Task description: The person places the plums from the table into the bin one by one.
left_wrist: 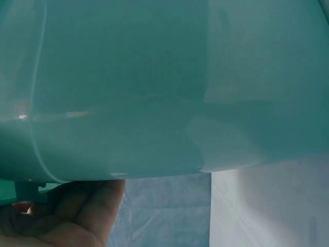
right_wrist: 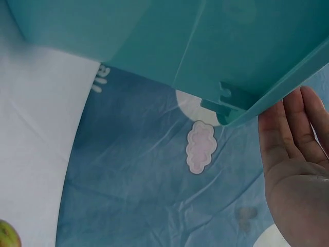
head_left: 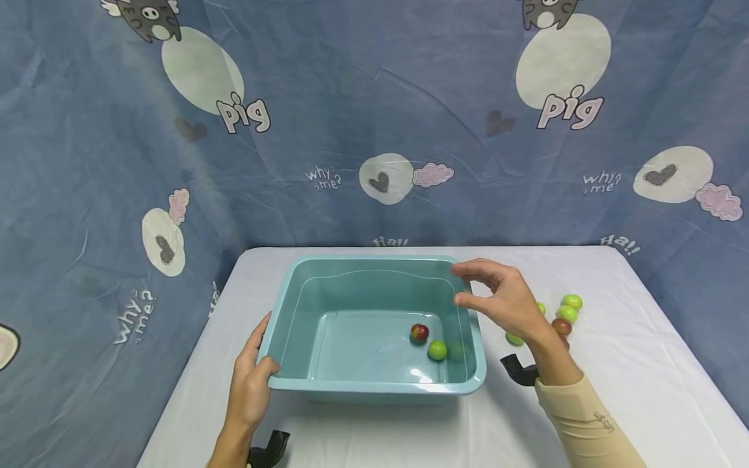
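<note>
A teal plastic basin (head_left: pixel 374 383) stands in the middle of the head view, with a dark red round fruit (head_left: pixel 419 333) and a green round fruit (head_left: pixel 437 350) on its floor at the right. My left hand (head_left: pixel 250 389) grips the basin's left rim, thumb over the edge and fingers along the outside. At the far right corner, my right hand (head_left: pixel 504 296) has its thumb and fingers spread apart. In the right wrist view its fingers (right_wrist: pixel 295 123) extend straight beside the rim; whether they touch it I cannot tell.
On the white-covered table (head_left: pixel 620 364), right of the basin, lie several green fruits (head_left: pixel 567 314) and brownish-red fruits (head_left: pixel 562 327), partly behind my right forearm. A blue printed cloth (head_left: pixel 328 130) hangs behind and beside the table.
</note>
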### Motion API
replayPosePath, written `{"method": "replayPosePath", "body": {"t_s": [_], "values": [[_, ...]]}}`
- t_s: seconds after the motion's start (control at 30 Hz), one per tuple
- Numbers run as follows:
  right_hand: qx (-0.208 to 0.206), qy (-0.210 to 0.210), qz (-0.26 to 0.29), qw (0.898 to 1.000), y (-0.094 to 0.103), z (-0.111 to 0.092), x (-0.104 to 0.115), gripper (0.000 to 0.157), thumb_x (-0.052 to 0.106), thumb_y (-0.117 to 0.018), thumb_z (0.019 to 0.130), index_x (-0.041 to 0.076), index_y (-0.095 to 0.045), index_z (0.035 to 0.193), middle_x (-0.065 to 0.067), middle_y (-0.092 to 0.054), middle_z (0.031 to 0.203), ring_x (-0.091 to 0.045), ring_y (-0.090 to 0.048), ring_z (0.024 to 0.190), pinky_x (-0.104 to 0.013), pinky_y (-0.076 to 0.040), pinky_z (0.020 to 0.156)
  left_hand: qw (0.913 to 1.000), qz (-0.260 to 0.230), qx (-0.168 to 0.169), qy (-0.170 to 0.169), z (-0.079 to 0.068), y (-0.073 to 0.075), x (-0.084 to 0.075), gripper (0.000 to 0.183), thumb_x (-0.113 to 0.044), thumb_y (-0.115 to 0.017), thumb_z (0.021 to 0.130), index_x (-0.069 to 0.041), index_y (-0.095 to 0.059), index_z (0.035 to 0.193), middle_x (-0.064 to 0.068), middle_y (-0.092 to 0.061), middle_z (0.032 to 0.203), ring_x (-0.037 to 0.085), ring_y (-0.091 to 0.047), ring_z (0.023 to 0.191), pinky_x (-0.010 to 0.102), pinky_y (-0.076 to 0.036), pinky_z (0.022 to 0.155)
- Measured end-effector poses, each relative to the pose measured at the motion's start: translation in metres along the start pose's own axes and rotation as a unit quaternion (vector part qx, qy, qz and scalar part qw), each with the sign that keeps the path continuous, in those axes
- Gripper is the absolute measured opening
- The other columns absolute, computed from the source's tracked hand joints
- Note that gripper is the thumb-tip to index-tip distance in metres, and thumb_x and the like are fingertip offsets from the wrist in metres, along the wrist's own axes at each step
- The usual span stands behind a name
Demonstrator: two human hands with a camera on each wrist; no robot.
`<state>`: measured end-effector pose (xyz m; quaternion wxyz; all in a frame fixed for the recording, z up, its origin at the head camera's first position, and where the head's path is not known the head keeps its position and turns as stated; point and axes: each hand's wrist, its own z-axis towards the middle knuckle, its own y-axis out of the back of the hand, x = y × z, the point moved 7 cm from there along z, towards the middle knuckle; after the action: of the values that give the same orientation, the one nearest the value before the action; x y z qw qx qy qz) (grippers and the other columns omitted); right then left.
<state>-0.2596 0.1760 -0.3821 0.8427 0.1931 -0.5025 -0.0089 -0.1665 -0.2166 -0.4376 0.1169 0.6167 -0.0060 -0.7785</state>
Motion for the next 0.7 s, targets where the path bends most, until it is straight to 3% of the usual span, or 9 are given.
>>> {"method": "replayPosePath", "body": {"t_s": [0.43, 0.7], "values": [[-0.016, -0.006, 0.012, 1.000, 0.007, -0.006, 0.000, 0.047, -0.003, -0.084, 0.079, -0.001, -0.069, 0.123, -0.017, -0.069, 0.120, -0.036, -0.063, 0.111, -0.029, -0.045, 0.101, 1.0000, 0.004, -0.002, 0.005, 0.000, 0.000, 0.000, 0.083, 0.010, -0.037, 0.074, 0.002, -0.032, 0.157, 0.017, -0.033, 0.159, 0.038, -0.032, 0.142, 0.067, -0.026, 0.106], [-0.033, -0.003, 0.032, 0.999, 0.018, -0.015, -0.006, 0.045, -0.007, -0.081, 0.080, -0.003, -0.068, 0.123, -0.020, -0.069, 0.118, -0.031, -0.064, 0.110, -0.031, -0.048, 0.098, 1.0000, 0.008, -0.003, 0.002, -0.001, 0.001, 0.001, 0.083, 0.010, -0.038, 0.075, -0.001, -0.033, 0.157, 0.019, -0.034, 0.159, 0.044, -0.032, 0.142, 0.070, -0.026, 0.104]]}}
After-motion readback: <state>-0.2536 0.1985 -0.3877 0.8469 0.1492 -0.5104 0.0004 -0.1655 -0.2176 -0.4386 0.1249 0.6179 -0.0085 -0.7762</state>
